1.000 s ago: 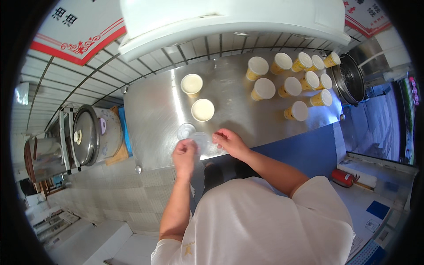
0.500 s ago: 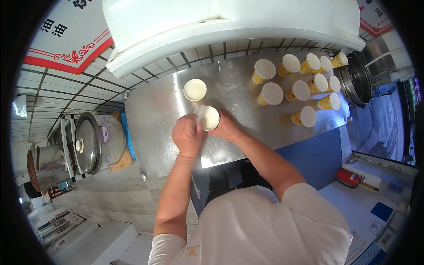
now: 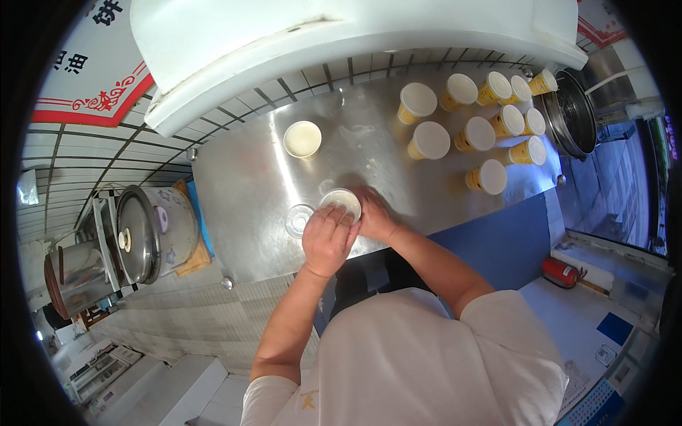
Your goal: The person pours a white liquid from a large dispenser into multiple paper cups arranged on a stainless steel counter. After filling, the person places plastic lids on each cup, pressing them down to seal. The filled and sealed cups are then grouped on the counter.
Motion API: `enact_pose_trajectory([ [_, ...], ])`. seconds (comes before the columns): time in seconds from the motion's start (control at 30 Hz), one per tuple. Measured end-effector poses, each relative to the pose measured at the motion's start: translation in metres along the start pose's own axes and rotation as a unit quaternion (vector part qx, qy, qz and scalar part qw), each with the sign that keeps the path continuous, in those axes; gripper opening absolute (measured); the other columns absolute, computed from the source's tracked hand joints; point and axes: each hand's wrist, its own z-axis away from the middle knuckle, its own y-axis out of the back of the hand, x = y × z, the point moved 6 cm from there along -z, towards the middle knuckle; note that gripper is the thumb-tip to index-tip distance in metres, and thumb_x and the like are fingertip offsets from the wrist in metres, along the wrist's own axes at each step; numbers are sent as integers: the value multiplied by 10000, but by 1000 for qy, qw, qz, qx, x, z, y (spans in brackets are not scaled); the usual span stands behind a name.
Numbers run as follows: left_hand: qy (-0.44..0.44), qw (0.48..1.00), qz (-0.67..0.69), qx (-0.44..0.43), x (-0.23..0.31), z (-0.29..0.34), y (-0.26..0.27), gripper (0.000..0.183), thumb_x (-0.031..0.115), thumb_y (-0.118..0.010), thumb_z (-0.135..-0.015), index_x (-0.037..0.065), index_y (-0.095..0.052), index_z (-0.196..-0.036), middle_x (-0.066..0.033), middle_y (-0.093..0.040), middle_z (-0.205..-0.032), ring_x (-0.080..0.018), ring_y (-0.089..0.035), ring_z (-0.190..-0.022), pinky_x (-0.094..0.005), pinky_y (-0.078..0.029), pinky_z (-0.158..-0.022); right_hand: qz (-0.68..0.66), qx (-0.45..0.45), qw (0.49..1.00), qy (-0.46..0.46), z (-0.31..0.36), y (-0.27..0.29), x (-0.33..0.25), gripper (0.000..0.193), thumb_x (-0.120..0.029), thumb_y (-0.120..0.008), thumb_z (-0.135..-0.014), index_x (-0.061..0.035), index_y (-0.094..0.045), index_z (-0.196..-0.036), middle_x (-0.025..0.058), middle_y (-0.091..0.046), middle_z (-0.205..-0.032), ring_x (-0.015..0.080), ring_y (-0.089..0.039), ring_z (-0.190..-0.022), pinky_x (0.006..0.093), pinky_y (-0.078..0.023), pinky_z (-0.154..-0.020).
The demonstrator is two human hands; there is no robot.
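A round paper cup [image 3: 343, 198] stands near the table's front edge between my hands. My right hand [image 3: 374, 219] curls around its right side. The fingers of my left hand [image 3: 328, 240] bend over its top and near rim, touching it. That top looks duller and ringed, partly hidden by the fingers; whether a lid covers it I cannot tell. Beside my left hand, a clear round plastic lid [image 3: 299, 221] lies on the metal table. Farther back stands another cup [image 3: 302, 139], uncovered, with pale cream-coloured contents.
Several yellow-and-white cups with white tops [image 3: 430, 140] stand on the right half of the steel table [image 3: 241, 192]. A large lidded pot [image 3: 153, 227] is at the left, a round metal pan [image 3: 570, 117] at the far right. A white housing [image 3: 355, 42] overhangs the back edge.
My left hand has moved from beside the cup, where it held clear plastic, onto the cup's top. The cup sits nearer me. A clear lid now lies on the table.
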Motion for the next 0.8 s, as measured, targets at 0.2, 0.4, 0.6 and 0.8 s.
enact_pose_trajectory([
  [0.2, -18, 1000, -12, -13, 20, 5, 2, 382, 232, -845, -720, 58, -694, -1026, -116, -669, -1067, -309, -644, -952, -400, -518, -815, -23, -37, 999, 24, 12, 8, -4, 484, -279, -731, -778, -108, -613, -1216, 133, -645, -1191, 351, -595, -1107, 462, -453, -987],
  [0.4, 14, 991, -109, -75, 5, -2, 0, 498, 419, -756, -808, 49, -670, -1129, -129, -643, -1125, -307, -627, -935, -419, -486, -816, -42, -28, 999, 2, 12, 13, -8, 509, -298, -756, -768, -126, -613, -1226, 115, -644, -1206, 329, -583, -1157, 458, -445, -1012],
  [0.6, -39, 989, -122, -79, 2, 5, 4, 492, 433, -786, -764, 53, -678, -1057, -120, -647, -1124, -305, -632, -963, -461, -491, -902, -36, -75, 996, -17, 14, 10, -8, 670, -264, -824, -721, -103, -552, -1312, 138, -612, -1260, 358, -559, -1196, 467, -410, -1071],
  [0.8, -26, 990, -117, -69, 0, 15, 10, 448, 389, -819, -734, 52, -681, -995, -109, -641, -1059, -316, -625, -965, -472, -499, -906, -10, -47, 998, -27, 14, 7, -6, 627, -307, -834, -705, -134, -587, -1255, 127, -643, -1199, 351, -585, -1152, 466, -454, -1012],
])
